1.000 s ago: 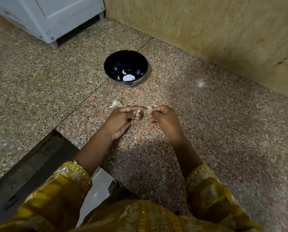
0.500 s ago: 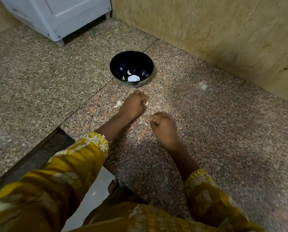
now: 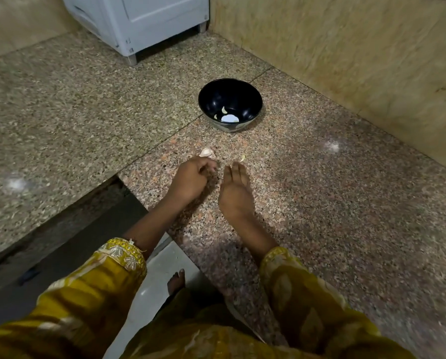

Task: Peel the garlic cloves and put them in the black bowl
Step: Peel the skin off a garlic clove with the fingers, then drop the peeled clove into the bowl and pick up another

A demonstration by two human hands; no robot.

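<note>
Left hand (image 3: 193, 177): fingers curled under, knuckles up, blurred. Cannot tell whether they pinch anything. Right hand (image 3: 236, 189): flat, palm down, fingers straight and together, holding nothing, tips aimed at the black bowl (image 3: 214, 95).

Garlic piece (image 3: 206, 152), still in papery skin, lies on the near side of the bowl, right at the left hand's fingertips; touching or just short of them, unclear. It seems to lie crosswise to the line from hands to bowl. The left hand is plainly the nearer, so the next pickup is likely its job.

A small pale bit (image 3: 242, 158), clove or skin, lies just beyond the right fingertips, also on the bowl's near side. It is too small to judge how it lies.

A few peeled cloves (image 3: 224, 109) sit in the bowl's bottom. The bowl is dead ahead of both hands, with only stone slab (image 3: 320, 203) between and nothing in the way.

Past the bowl is a white cabinet (image 3: 152, 22) to its far left and a tan wall (image 3: 346, 47) to its right.
</note>
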